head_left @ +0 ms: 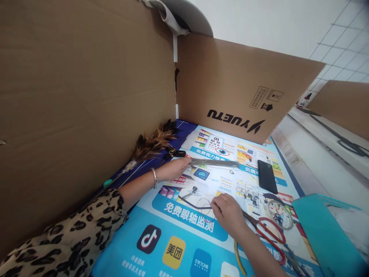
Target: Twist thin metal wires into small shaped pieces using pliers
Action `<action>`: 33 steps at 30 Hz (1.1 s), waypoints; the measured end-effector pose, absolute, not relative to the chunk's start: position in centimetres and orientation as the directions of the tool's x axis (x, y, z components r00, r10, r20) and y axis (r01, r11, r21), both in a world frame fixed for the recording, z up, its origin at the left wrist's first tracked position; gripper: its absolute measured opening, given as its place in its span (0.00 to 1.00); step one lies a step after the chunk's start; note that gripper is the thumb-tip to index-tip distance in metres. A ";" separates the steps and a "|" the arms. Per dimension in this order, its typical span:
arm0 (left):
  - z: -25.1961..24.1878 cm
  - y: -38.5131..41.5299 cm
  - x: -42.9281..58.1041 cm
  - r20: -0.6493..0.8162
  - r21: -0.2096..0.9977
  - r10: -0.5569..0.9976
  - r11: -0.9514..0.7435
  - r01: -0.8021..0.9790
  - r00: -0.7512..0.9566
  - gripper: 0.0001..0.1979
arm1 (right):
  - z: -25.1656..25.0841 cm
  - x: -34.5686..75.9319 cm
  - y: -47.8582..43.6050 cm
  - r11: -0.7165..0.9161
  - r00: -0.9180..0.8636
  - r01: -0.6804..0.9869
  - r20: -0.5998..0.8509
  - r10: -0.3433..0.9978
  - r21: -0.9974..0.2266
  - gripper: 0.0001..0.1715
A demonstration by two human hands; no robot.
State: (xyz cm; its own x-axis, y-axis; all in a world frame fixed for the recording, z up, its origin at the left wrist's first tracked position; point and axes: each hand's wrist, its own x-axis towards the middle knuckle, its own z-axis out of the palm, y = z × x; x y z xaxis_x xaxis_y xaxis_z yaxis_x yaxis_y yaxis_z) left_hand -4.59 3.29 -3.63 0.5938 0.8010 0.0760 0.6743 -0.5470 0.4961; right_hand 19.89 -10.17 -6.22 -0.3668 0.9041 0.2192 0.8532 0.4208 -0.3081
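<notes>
My left hand [179,168] is closed around the left end of a bundle of thin grey wires [215,163], which lies across the printed mat. My right hand [226,211] rests low over the mat, its fingers curled in a pinch. At its fingertips a fine wire loop [204,202] shows, but whether the fingers grip it is hidden. Just right of that hand lie scissors with red handles [271,230], partly behind my forearm. Tangled thin wire pieces [250,194] lie beyond the fingers.
Cardboard panels [245,84] wall the left and far sides. A brown feather duster [155,142] lies along the left panel, near a small black object [180,153]. To the right are a phone [267,177], a clear tape roll [279,214], metal pliers [292,259] and a teal box [325,231].
</notes>
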 end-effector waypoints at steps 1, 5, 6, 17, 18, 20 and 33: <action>-3.3 3.0 -4.3 0.109 0.615 0.784 -0.537 0.578 0.611 0.13 | -6.1 20.0 -10.1 0.418 -0.360 0.846 0.224 0.906 -0.330 0.13; -2.4 1.2 -2.5 0.099 0.956 0.725 -0.259 0.136 0.682 0.15 | -4.9 19.9 -9.7 0.359 -0.264 0.781 0.251 0.931 -0.512 0.15; -2.3 0.6 -2.1 0.088 0.987 0.719 -0.157 0.038 0.689 0.14 | -4.5 19.7 -9.5 0.332 -0.224 0.751 0.252 0.941 -0.571 0.16; -3.5 -2.7 -0.4 -0.031 0.822 0.460 0.517 -0.239 0.888 0.13 | -1.3 15.6 -6.8 0.158 -0.155 0.229 0.125 0.980 -0.960 0.18; -3.7 -2.8 -0.4 -0.031 0.802 0.447 0.545 -0.245 0.894 0.14 | -1.6 15.5 -6.8 0.154 -0.133 0.202 0.129 0.983 -0.967 0.16; -4.0 -3.0 -0.3 -0.032 0.782 0.439 0.571 -0.251 0.898 0.16 | -2.4 15.4 -6.9 0.166 -0.078 0.185 0.154 0.985 -0.968 0.15; -4.3 -2.1 0.2 0.139 0.979 0.857 -0.044 -0.199 0.497 0.11 | 1.0 18.1 -7.0 0.395 -0.100 0.574 0.418 0.903 -0.717 0.11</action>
State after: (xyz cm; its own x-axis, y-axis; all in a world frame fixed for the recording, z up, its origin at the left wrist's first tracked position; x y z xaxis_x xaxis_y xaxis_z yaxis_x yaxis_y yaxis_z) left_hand 0.18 -2.07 -4.30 0.4969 0.8565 0.1395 -0.1991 -0.0439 0.9790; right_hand 18.10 -6.95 1.02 -0.0995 0.9029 0.4183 0.5742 0.3954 -0.7169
